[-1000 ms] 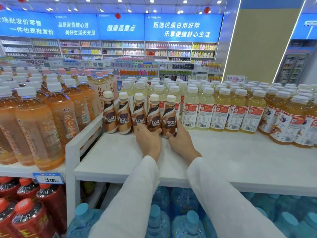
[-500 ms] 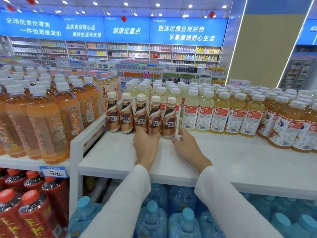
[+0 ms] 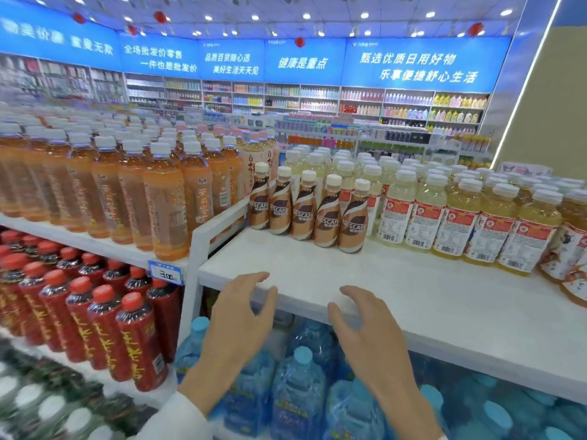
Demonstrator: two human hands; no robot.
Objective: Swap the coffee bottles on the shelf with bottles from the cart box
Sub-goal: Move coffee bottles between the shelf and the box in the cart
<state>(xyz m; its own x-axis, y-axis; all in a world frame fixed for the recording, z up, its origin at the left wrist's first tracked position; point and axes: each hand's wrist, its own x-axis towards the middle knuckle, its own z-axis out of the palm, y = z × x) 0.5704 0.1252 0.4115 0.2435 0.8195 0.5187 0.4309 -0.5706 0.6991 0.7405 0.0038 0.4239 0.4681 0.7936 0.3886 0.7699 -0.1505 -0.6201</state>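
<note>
Brown-and-cream Nescafé coffee bottles (image 3: pixel 304 211), five, upright in a row at left end of white shelf (image 3: pixel 397 281). Empty, fingers loosely spread: left hand (image 3: pixel 241 319), right hand (image 3: pixel 365 328), near its front edge. Step judged between grasps; next calls for a reach; cart box unseen.

Five upright brown Nescafé coffee bottles (image 3: pixel 307 211), side by side on white shelf (image 3: pixel 397 290)

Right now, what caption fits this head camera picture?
Empty left hand and right hand hover by the white shelf, facing five Nescafe bottles.

White shelf (image 3: pixel 413 290) bears five coffee bottles (image 3: pixel 303 214) beside yellow drinks (image 3: pixel 457 217).
</note>
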